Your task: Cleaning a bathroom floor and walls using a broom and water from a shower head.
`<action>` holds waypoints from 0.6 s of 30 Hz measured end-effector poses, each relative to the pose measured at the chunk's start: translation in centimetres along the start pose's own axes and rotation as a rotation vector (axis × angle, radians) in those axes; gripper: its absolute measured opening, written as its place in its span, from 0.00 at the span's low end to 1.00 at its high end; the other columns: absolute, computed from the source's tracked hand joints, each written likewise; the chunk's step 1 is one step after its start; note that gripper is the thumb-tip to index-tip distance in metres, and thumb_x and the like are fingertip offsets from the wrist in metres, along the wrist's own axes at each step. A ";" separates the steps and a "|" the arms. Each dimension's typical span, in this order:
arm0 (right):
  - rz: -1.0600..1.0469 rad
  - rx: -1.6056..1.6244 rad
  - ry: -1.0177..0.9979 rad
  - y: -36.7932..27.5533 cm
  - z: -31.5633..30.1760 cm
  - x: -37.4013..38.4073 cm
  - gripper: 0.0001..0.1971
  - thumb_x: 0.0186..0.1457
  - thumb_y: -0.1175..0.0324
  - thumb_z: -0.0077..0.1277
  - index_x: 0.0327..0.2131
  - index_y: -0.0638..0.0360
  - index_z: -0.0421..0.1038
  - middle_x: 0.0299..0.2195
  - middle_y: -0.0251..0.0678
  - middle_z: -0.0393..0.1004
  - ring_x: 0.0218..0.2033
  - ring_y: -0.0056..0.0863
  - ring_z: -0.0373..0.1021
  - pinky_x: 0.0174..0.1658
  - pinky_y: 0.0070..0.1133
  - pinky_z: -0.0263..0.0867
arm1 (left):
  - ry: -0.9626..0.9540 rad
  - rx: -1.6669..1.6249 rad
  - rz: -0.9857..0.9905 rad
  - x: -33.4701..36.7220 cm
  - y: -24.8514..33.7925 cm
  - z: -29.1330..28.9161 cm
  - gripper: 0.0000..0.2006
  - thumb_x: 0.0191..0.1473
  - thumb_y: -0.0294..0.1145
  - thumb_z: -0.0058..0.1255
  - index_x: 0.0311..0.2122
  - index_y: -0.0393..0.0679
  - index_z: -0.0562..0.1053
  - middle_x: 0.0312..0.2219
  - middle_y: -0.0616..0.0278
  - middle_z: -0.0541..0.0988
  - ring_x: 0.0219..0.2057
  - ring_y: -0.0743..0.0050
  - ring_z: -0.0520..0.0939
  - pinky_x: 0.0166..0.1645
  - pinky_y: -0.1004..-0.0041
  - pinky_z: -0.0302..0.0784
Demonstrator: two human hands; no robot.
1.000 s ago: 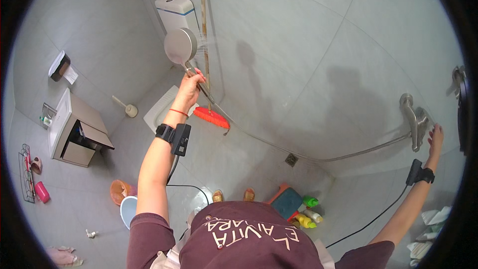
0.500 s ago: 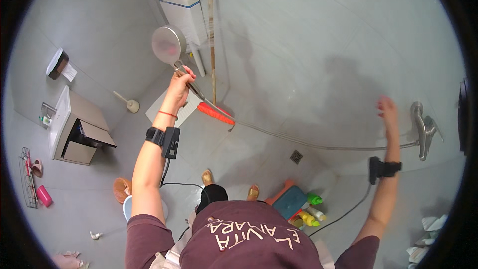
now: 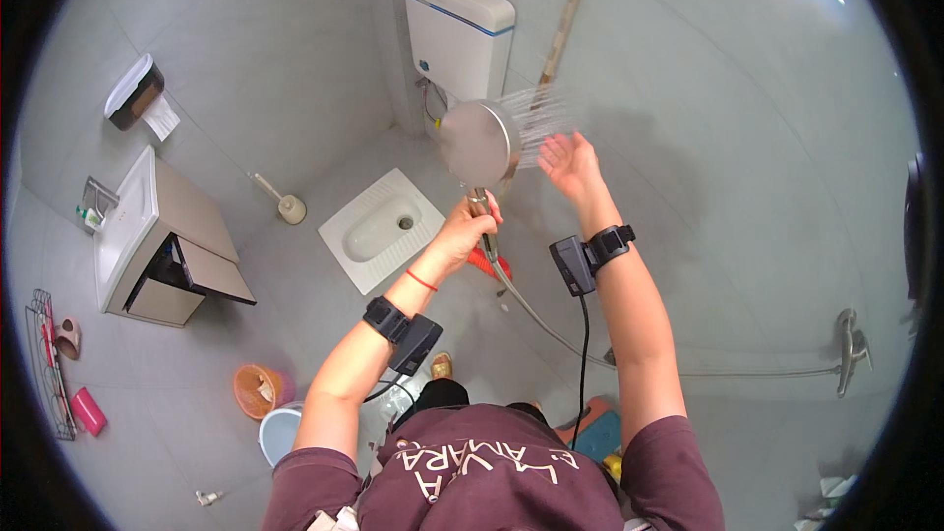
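Note:
My left hand [image 3: 469,233] is wrapped round the handle of a round silver shower head [image 3: 479,144], held upright with its face turned right. Water sprays out of it toward the right wall. Beside the spray, my right hand [image 3: 571,165] is raised with its fingers stretched out and nothing in it; the water reaches its fingertips. From the handle a metal hose [image 3: 536,318] bends down and right, passes behind my right forearm, and runs to the wall-mounted shower mixer tap [image 3: 848,354]. A red broom head [image 3: 489,264] is partly hidden behind the handle and hose.
A squat toilet [image 3: 383,231] lies in the floor, with a white cistern [image 3: 458,29] above it. A vanity cabinet [image 3: 177,251] with an open door stands left. Near my feet are an orange basket [image 3: 258,388] and a pale blue bucket [image 3: 279,433]. A wooden pole [image 3: 567,20] leans against the wall.
The shower head has moved right in my left hand. My right hand has come from near the mixer tap to the spray. The view has shifted too.

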State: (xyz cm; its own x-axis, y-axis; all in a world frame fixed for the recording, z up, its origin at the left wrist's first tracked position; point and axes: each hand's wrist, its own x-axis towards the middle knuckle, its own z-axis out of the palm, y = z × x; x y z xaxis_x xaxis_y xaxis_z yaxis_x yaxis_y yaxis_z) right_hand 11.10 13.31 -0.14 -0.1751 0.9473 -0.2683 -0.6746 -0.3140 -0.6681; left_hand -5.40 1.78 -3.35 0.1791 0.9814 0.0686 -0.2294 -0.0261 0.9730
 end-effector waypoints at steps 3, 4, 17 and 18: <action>0.024 0.009 0.065 0.3 0.5 1.9 0.24 0.51 0.58 0.27 0.48 0.65 0.46 0.49 0.43 0.49 0.50 0.35 0.48 0.51 0.27 0.43 | 0.021 0.017 -0.024 0.6 -0.2 -0.4 0.10 0.31 0.21 0.40 0.25 0.44 0.61 0.21 0.69 0.65 0.26 0.82 0.65 0.32 0.82 0.59; 0.023 -0.002 0.067 0.3 0.5 2.4 0.24 0.51 0.58 0.27 0.48 0.65 0.46 0.49 0.43 0.49 0.50 0.35 0.48 0.51 0.27 0.43 | 0.041 0.001 -0.032 0.6 0.0 -0.2 0.09 0.31 0.22 0.40 0.24 0.44 0.61 0.21 0.70 0.65 0.25 0.82 0.64 0.31 0.82 0.58; -0.622 -1.596 -0.007 -3.5 -2.3 3.6 0.16 0.46 0.63 0.38 0.38 0.64 0.60 0.40 0.40 0.61 0.46 0.32 0.54 0.48 0.28 0.48 | 0.268 -0.093 0.102 2.0 -0.3 -2.0 0.09 0.33 0.19 0.42 0.25 0.44 0.61 0.21 0.68 0.65 0.27 0.80 0.66 0.34 0.80 0.60; -0.874 -2.054 -0.007 -3.9 -2.2 3.7 0.17 0.45 0.64 0.40 0.38 0.63 0.60 0.40 0.39 0.60 0.47 0.32 0.53 0.50 0.29 0.46 | 0.298 -0.092 0.097 1.7 -0.5 -2.7 0.12 0.34 0.19 0.41 0.29 0.43 0.61 0.23 0.69 0.65 0.27 0.79 0.66 0.33 0.81 0.61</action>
State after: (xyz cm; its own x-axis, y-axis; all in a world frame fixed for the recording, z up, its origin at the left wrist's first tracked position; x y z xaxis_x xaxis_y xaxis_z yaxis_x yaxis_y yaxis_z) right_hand 14.65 17.86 -0.04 -0.3451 0.8459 0.4066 0.8788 0.4433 -0.1765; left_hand -7.60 3.99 -4.31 -0.1323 0.9880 0.0795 -0.3195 -0.1185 0.9401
